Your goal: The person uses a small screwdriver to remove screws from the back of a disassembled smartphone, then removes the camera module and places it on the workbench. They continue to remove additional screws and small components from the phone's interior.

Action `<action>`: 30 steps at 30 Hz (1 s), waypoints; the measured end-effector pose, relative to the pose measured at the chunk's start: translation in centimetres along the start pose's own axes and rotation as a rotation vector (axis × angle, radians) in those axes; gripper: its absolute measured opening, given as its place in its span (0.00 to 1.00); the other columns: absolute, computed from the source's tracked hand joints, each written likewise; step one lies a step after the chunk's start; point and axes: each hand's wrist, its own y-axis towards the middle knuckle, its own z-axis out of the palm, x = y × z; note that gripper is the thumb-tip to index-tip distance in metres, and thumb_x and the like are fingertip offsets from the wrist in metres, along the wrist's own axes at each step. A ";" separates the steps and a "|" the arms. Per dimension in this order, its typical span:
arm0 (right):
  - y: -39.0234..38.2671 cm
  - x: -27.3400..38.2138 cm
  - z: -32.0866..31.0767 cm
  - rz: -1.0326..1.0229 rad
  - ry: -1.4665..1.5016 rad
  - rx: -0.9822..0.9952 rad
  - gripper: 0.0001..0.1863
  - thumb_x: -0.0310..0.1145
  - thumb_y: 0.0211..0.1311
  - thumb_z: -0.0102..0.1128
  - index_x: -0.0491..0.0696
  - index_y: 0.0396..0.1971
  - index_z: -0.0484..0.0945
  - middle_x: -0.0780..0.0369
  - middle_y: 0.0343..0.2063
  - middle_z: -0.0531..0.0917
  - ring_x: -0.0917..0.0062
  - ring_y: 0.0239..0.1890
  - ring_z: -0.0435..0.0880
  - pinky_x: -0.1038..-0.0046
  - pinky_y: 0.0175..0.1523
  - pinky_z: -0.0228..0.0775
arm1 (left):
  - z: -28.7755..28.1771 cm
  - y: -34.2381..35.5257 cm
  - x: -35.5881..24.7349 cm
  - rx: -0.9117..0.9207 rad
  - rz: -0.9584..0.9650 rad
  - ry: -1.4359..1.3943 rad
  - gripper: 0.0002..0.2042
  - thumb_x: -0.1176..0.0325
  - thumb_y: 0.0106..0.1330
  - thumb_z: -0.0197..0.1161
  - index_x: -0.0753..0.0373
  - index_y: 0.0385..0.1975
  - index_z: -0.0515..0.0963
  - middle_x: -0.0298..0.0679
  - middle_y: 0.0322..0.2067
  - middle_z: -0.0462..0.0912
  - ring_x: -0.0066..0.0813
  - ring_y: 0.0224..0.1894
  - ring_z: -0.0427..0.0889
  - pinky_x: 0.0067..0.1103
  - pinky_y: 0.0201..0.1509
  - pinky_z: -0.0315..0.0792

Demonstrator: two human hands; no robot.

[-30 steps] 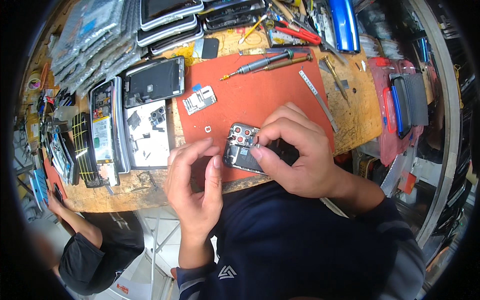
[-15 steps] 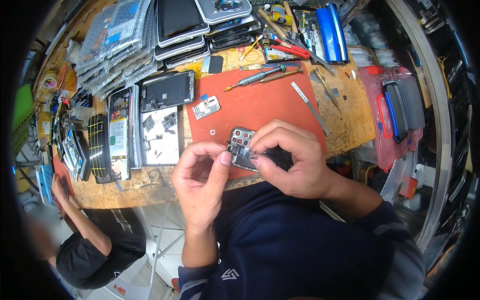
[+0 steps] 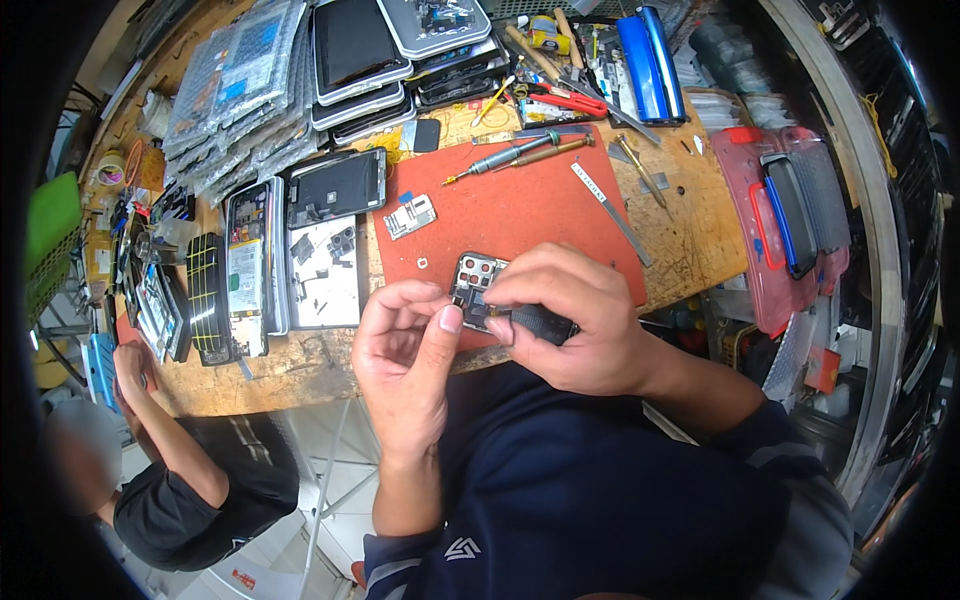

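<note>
An opened phone housing with a cluster of round camera openings lies at the near edge of the red mat. My left hand is at its left side, thumb and forefinger pinching a small dark part. From the right, my right hand reaches over the housing, thumb and fingertips pressed together above its inside. What those fingertips hold is too small and covered to make out. Part of the housing's dark lower end shows beneath the right hand. A silver metal plate and a small white ring-like piece lie on the mat.
Screwdrivers and a metal ruler lie on the mat. Opened phones, a white tray of small parts, stacked tablets and bubble-wrapped packs stand left. Another person's arm is at the lower left.
The small silvery piece in my right fingertips no longer shows, and those fingers have come down closer over the housing. My left hand keeps its pinch. The whole view has shifted slightly.
</note>
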 end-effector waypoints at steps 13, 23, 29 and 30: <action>-0.9 0.8 1.0 0.375 0.409 0.081 0.03 0.23 0.75 0.67 0.41 0.43 0.84 0.63 0.37 0.86 0.82 0.40 0.83 0.75 0.47 0.75 | 0.1 -0.2 0.6 -0.018 0.037 -0.015 0.14 0.80 0.75 0.71 0.67 0.57 0.79 0.38 0.46 0.88 0.20 0.48 0.85 0.19 0.58 0.78; -0.4 1.4 1.4 0.772 0.866 0.108 0.04 0.27 0.79 0.66 0.42 0.45 0.83 0.69 0.36 0.84 0.89 0.39 0.81 0.81 0.44 0.74 | 0.1 0.0 0.7 0.010 -0.040 -0.194 0.20 0.81 0.75 0.70 0.67 0.63 0.74 0.38 0.46 0.86 0.21 0.47 0.86 0.21 0.53 0.84; -0.4 1.8 1.7 0.758 0.832 0.082 0.06 0.26 0.79 0.66 0.42 0.49 0.82 0.69 0.37 0.84 0.90 0.39 0.82 0.81 0.44 0.75 | -0.3 0.2 0.2 0.062 -0.051 -0.178 0.22 0.83 0.75 0.68 0.67 0.66 0.72 0.38 0.45 0.85 0.20 0.45 0.84 0.21 0.52 0.84; -0.5 1.8 1.8 0.725 0.780 0.061 0.06 0.26 0.79 0.66 0.41 0.50 0.81 0.69 0.37 0.84 0.90 0.39 0.82 0.81 0.43 0.75 | -0.3 0.2 0.1 0.051 -0.059 -0.163 0.22 0.83 0.75 0.68 0.67 0.66 0.72 0.38 0.46 0.85 0.20 0.45 0.84 0.20 0.52 0.84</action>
